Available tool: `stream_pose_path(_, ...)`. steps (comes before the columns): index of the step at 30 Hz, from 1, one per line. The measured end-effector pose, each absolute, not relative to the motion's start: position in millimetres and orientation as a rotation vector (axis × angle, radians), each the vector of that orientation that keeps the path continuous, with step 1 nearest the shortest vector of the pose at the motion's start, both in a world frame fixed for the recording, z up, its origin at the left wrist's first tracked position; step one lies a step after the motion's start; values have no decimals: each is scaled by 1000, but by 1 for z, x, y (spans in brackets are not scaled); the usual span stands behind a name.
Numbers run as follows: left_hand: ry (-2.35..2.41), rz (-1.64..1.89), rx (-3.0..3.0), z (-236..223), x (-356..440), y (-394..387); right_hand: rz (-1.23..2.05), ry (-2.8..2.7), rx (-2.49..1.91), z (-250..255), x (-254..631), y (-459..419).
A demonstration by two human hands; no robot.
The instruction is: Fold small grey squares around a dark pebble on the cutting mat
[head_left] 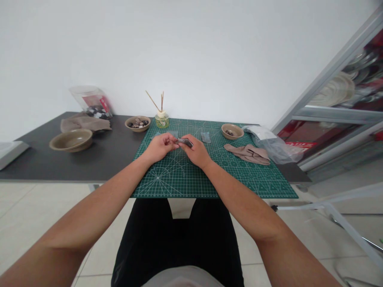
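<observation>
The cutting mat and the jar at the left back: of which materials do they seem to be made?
The cutting mat looks like matte green plastic or vinyl, being flat with crisp printed white lines. The jar seems clear, glossy plastic, perhaps glass: its contents show through the wall.

mat [194, 183] on table [119, 161], diffuser [162, 119] at mat's far-left corner, stone bowl [139, 130] left of it, left bowl [71, 144] farther left, left cloth [82, 122] then jar [80, 92] behind, right cloth [250, 154] before right bowl [232, 137]
</observation>
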State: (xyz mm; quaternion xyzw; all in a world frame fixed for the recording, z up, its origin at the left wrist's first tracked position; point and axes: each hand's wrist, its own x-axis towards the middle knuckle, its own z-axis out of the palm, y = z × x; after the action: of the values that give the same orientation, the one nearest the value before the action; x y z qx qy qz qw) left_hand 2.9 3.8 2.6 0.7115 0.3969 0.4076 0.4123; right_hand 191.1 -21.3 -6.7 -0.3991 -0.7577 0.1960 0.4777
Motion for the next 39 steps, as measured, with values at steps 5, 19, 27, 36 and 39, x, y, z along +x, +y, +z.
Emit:
stream_pose_path(5, 998, 1035, 1824, 1, 1, 5, 476, -1839, -963, -6, 191, -22)
stream_pose_path(19, 1009, 999, 1839, 1, 1, 6, 487, -1833, -977, -7, 191, -19)
stream_pose_path(27, 1013, 1030, 1819, 3, 1, 4, 494, -1852, -1007, -7, 192, -19)
stream_pose_path(36, 1004, 1059, 1817, 1, 0, 6, 513, -1848, -1007, -7, 191, -19)
stream_pose_path(39, 1015, 1050, 1836, 1, 0, 7, 518, -1853, -1007, -6, 191, -19)
